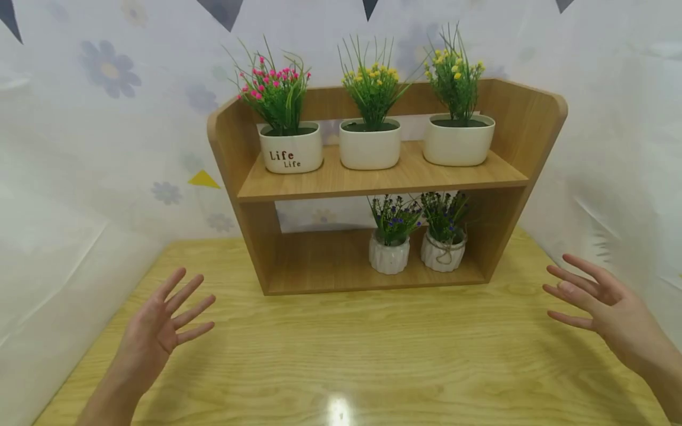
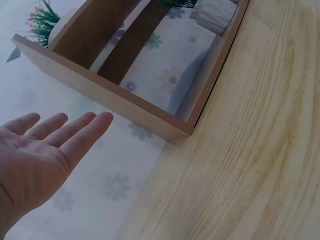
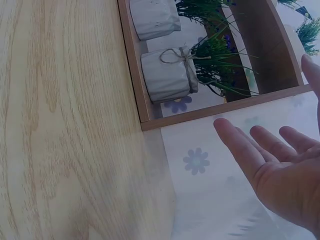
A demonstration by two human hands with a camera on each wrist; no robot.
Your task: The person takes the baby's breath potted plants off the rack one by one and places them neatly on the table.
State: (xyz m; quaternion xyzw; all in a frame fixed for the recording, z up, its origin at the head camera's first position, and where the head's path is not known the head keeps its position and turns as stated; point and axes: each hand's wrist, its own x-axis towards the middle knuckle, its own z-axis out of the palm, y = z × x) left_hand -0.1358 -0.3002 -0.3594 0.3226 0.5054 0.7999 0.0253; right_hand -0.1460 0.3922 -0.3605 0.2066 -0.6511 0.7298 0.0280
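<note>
My left hand [image 1: 151, 331] hovers above the table at the left with its fingers spread, holding nothing. At the right, my right hand [image 1: 613, 313] is also held up with fingers apart and nothing in it. Between and beyond them stands a two-tier wooden shelf [image 1: 383, 183]. Its upper board carries a white "Life" pot [image 1: 292, 151] with pink flowers [image 1: 274, 80], a plain white pot [image 1: 370, 148] and another white pot [image 1: 459, 143], both with yellow flowers. Two ribbed white pots, one bare [image 1: 389, 257] and one tied with twine [image 1: 443, 254], sit lower right with purple flowers.
The light wood table [image 1: 341, 343] extends from the shelf toward me. Behind it hangs a pale flower-patterned cloth [image 1: 112, 124], which also encloses the sides. Dark pennants [image 1: 221, 12] dangle along the top, and a yellow triangle [image 1: 203, 179] shows left of the shelf.
</note>
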